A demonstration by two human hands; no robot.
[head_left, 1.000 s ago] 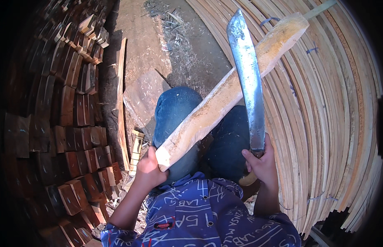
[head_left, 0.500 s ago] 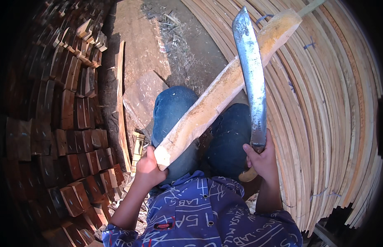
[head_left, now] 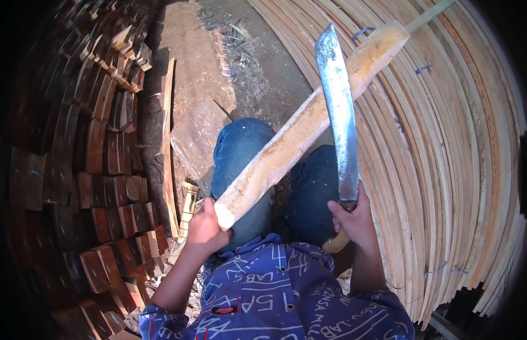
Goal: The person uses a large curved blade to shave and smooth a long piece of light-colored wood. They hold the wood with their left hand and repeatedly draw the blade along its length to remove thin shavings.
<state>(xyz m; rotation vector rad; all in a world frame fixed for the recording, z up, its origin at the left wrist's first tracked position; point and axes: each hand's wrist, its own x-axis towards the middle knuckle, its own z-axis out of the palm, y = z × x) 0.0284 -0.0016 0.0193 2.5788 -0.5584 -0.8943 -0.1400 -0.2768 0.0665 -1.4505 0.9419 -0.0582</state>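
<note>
My left hand (head_left: 208, 228) is closed round the near end of a long, roughly hewn piece of wood (head_left: 291, 137). The wood slants up and away to the right, passing over my knees, its pale faces streaked with brown. In my right hand (head_left: 354, 220) is a machete (head_left: 341, 124), gripped by its light-coloured handle (head_left: 336, 242). Its broad steel blade points away from me, tip up, and crosses in front of the wood's far half. Whether the blade touches the wood I cannot tell.
On the left rises a stack of dark sawn wood blocks (head_left: 99, 224). Long thin wooden strips (head_left: 439, 170), tied with blue string, fill the right side. A narrow plank (head_left: 167, 147) and a flat board (head_left: 201, 133) lie on the dirt ground, with shavings (head_left: 236, 31) farther off.
The machete has shifted slightly left and toward me along with my right hand. The far end of the wood has dipped a little nearer; both grips stay the same.
</note>
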